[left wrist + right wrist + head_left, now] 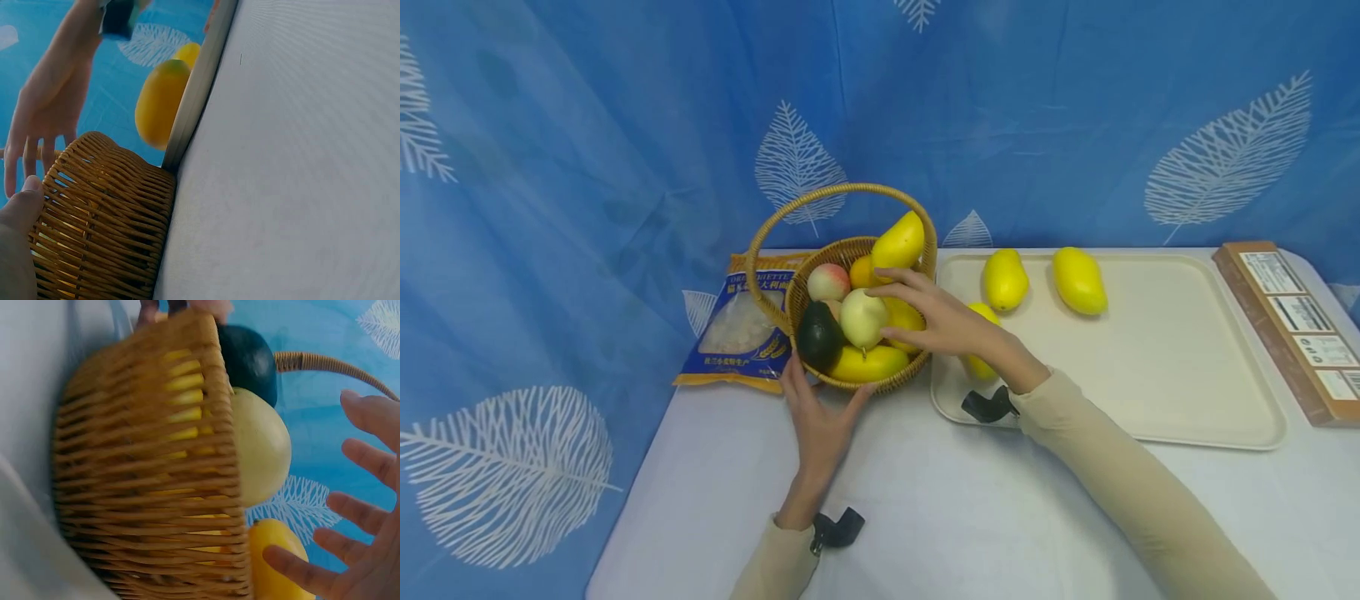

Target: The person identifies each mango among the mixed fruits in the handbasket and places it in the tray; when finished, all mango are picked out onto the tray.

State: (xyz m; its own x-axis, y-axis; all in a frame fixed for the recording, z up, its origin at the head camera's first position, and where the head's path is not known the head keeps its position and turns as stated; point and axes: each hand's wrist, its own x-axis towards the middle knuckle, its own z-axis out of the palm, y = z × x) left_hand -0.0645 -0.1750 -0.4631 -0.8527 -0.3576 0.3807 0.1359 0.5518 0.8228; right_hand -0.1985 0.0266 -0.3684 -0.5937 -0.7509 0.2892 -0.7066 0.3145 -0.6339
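Note:
A wicker basket with a tall handle holds several fruits: a dark avocado, a reddish-white peach, a pale pear with its stem toward the front, an orange and yellow fruits, one a mango leaning on the back right rim. My left hand holds the basket's front, thumb and fingers spread along its side; the left wrist view shows the thumb by the rim. Over the pear and the basket's right side hovers my right hand, fingers spread, nothing in its grasp.
Right of the basket lies a cream tray bearing mangoes, one partly behind my right hand. A blue pasta bag lies left of the basket, partly under it. Beyond the tray's right edge is a brown box. A blue curtain hangs behind.

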